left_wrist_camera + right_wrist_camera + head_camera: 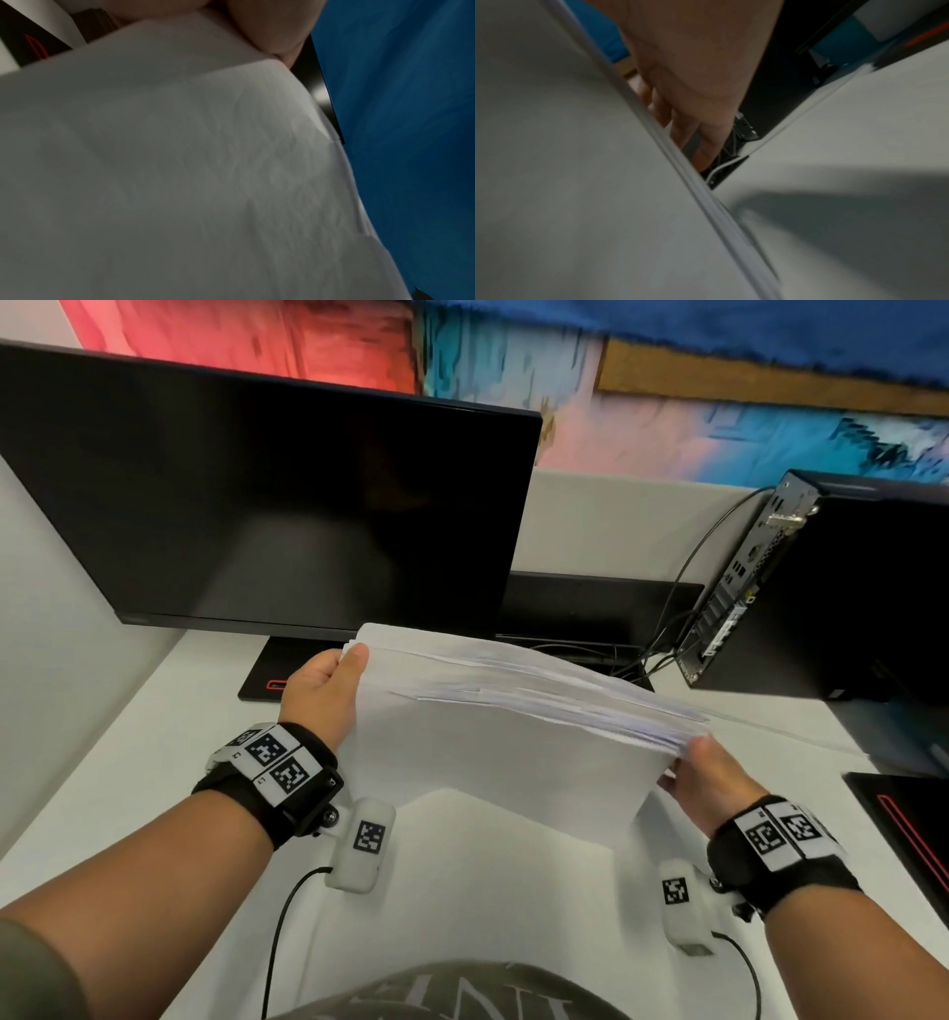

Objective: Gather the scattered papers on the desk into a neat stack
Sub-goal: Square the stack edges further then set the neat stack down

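Papers [508, 737] are up off the white desk [154, 752] as one thick, uneven stack, in front of the dark monitor [267, 505]. I see my left hand [323, 690] gripping the stack's left edge, thumb on top. Right hand [714, 783] grips the right edge, w/ fingers [680, 125] behind the sheets; PC tower [832, 588] stands far right.

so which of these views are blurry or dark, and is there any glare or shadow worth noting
Head view: bright and mostly sharp, with slight motion blur on the paper stack near the right hand, and a soft sheen on the dark monitor. Left wrist view: dim and soft, paper filling the frame. Right wrist view: dim and blurred, with a dark shadow on the desk.
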A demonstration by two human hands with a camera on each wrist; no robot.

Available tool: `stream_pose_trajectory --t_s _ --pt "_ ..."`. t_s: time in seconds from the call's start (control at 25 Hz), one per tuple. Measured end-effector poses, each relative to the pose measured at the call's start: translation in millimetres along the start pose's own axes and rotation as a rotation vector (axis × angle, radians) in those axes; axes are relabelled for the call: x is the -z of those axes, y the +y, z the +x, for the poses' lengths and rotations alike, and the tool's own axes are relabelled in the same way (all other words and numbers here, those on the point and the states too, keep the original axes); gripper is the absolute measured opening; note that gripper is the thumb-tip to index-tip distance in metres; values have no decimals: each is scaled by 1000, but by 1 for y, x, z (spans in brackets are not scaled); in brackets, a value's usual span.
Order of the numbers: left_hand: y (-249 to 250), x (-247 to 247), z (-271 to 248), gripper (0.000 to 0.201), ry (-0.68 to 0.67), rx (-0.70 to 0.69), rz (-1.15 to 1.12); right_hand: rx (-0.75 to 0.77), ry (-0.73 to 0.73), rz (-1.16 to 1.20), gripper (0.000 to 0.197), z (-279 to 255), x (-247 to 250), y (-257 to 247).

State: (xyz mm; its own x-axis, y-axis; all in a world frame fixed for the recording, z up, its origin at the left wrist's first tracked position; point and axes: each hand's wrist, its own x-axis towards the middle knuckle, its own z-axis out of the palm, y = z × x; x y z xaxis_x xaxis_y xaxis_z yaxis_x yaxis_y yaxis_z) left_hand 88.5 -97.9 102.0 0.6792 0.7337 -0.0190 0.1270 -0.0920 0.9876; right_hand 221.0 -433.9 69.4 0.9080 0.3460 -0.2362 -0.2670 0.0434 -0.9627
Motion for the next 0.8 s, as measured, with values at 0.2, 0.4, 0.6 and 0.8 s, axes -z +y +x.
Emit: stream_pose_trajectory --t_s 0.2,0.4,0.6,0.8 --pt "-2 -2 4 44 9 -38 46 -90 -185 -74 113 -18 13 26" --pt "-2 -3 8 48 119 -70 128 -102 46 2 28 -22 3 17" --pt "-3 1 11 52 243 -110 185 -107 101 -67 16 -21 9 17" --pt "-4 7 14 51 206 -103 179 49 -96 -358 76 -18 -9 20"
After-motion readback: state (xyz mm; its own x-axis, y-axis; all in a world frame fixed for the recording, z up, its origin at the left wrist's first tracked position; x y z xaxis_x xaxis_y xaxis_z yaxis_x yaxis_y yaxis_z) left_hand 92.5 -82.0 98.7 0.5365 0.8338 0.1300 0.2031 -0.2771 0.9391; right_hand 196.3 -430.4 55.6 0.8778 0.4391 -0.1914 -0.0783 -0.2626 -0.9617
